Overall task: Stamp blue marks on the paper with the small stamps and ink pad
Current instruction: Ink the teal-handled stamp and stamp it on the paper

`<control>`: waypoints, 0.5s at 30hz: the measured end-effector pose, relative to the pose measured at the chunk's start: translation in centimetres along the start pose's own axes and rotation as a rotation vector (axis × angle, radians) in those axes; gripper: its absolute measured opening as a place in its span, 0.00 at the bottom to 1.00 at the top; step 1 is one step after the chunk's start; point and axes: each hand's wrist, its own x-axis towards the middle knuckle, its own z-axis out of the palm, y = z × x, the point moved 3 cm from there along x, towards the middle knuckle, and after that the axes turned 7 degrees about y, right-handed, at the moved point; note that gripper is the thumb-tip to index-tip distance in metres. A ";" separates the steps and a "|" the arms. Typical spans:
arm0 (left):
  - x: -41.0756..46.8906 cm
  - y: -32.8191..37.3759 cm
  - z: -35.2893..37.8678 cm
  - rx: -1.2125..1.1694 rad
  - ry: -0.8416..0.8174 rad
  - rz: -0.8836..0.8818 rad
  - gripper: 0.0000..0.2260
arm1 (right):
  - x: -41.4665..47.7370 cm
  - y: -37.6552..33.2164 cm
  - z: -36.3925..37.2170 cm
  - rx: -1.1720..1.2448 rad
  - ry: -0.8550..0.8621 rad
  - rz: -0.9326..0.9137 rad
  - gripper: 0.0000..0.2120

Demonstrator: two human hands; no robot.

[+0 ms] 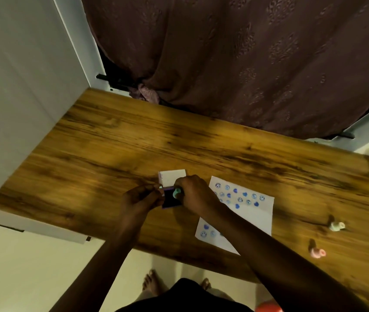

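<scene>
Left hand: your left hand steadies the ink pad, fingers clamped on its left edge.
Right hand: your right hand pinches a teal stamp down on the pad.
Paper: the paper lies just right of the pad on the surface, carrying blue marks.
Spare stamps: a white stamp and a pink stamp lie well to the right.

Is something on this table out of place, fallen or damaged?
Yes: the paper sticks out past the table's near edge, and the white stamp and pink stamp lie on their sides to its right. No visible damage.
</scene>
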 end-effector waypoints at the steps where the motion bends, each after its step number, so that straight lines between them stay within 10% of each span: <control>1: 0.0 0.0 0.1 0.002 -0.004 -0.001 0.08 | -0.1 0.1 -0.4 0.039 0.020 0.010 0.13; 15: -1.2 -0.9 6.6 -0.001 -0.156 -0.021 0.17 | -8.3 11.1 -7.6 0.308 0.375 0.342 0.11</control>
